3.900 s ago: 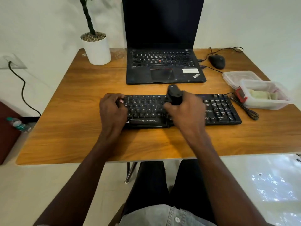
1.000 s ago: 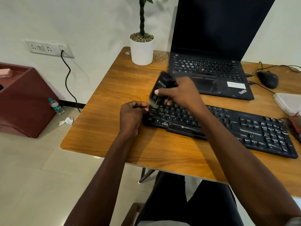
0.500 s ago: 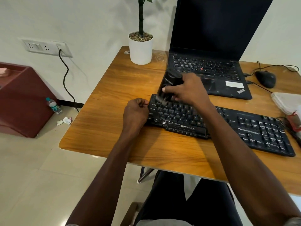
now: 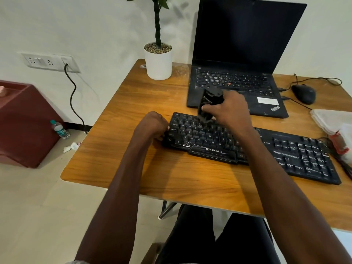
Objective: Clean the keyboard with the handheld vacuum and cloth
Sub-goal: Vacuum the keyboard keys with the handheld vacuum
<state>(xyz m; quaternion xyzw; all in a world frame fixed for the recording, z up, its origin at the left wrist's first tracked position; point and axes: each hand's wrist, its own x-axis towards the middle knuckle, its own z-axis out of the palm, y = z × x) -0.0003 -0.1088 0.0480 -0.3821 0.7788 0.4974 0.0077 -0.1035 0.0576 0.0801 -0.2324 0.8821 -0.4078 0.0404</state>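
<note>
A black keyboard point(image 4: 297, 151) lies slanted across the wooden desk point(image 4: 137, 111). My right hand point(image 4: 228, 109) grips a black handheld vacuum point(image 4: 210, 101), held upright with its lower end on the keys near the keyboard's top left. My left hand point(image 4: 152, 124) is curled at the keyboard's left edge and holds it there. White cloths point(image 4: 332, 121) lie folded at the desk's right edge.
An open black laptop point(image 4: 236, 86) stands behind the keyboard, with a white plant pot point(image 4: 158, 62) to its left and a wired mouse point(image 4: 303, 94) to its right. A dark red bin point(image 4: 22, 119) and a small bottle point(image 4: 60, 129) are on the floor at left.
My right hand has slid the vacuum rightward along the upper key rows from the keyboard's left corner. My left hand has stayed at the left edge. My head has turned slightly.
</note>
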